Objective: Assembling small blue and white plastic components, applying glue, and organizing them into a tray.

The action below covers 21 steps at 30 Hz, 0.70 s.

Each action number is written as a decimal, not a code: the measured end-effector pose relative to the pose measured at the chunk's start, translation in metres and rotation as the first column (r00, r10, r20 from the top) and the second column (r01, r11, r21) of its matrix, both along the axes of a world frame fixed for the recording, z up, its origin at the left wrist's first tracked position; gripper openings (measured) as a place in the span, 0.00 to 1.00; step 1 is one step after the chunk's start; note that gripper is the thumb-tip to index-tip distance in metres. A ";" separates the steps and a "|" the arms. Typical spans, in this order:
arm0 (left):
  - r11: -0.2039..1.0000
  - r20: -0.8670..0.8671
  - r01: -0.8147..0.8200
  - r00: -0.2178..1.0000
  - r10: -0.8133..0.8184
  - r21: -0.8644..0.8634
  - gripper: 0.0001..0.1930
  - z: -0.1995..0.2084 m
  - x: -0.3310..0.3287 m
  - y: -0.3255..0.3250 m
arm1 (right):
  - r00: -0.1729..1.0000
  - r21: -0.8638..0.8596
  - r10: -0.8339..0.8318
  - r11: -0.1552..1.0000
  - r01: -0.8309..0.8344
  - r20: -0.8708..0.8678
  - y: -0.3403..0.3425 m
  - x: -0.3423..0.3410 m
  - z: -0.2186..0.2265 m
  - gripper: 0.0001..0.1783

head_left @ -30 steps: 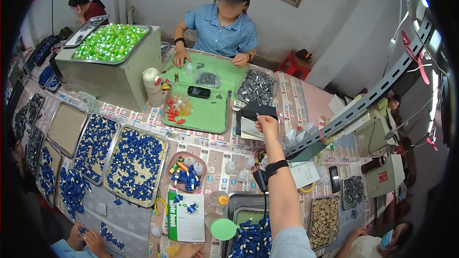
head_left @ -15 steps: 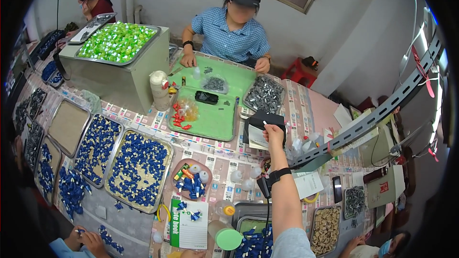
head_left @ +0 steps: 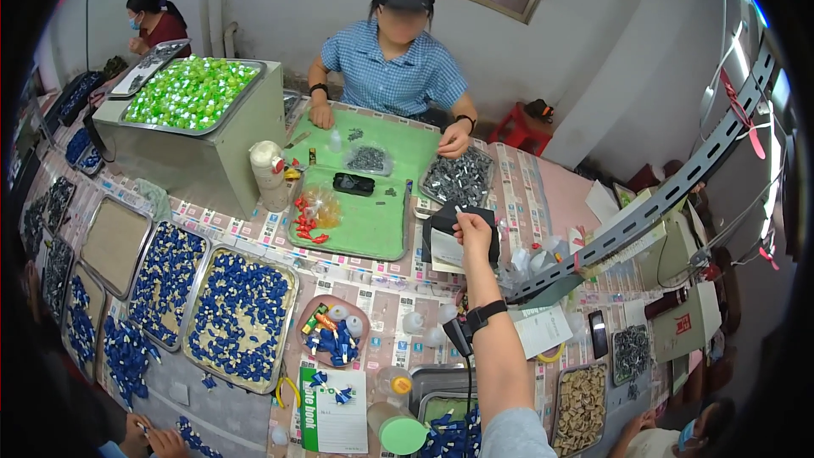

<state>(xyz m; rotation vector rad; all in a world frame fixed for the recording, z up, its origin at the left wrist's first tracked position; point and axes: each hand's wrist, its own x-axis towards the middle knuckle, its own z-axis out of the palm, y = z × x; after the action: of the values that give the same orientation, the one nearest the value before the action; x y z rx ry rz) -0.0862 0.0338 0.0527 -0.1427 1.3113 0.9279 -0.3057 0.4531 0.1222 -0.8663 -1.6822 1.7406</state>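
Observation:
My right arm reaches forward from the lower edge, with a dark band on the wrist. My right hand (head_left: 476, 233) is closed in a pinch on a small white piece (head_left: 459, 210), too small to make out exactly. Beneath the hand lie a black folder-like thing (head_left: 437, 222) and a white paper pad (head_left: 447, 248). Just beyond, a metal tray (head_left: 459, 178) holds many small dark grey parts. A co-worker across the table has one hand (head_left: 454, 139) at that tray's far edge. My left hand is out of view.
A green tray (head_left: 365, 242) with orange-red pieces lies left of my hand. Trays of blue parts (head_left: 242, 305) fill the left side. A slotted metal bar (head_left: 644, 220) crosses the right side. Below are a notebook (head_left: 343, 424), a green-lidded jar (head_left: 404, 435) and a pink dish (head_left: 301, 335).
The view has shifted a little. The co-worker's hand has moved onto the grey-parts tray's edge. Fingers seen at the bottom edge by the notebook are gone. My right hand keeps its pinch.

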 end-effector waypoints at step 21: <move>0.976 -0.018 0.058 0.998 -0.056 0.208 0.16 -0.041 -0.103 0.018 | 0.997 0.067 -0.046 0.997 0.049 -0.054 -0.002 -0.028 -0.020 0.10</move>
<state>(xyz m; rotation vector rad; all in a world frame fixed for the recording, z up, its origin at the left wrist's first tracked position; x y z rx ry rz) -0.1889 0.0514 0.0115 0.0635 1.2148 1.0119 -0.3339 0.4510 0.1026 -0.8157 -1.6638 1.6501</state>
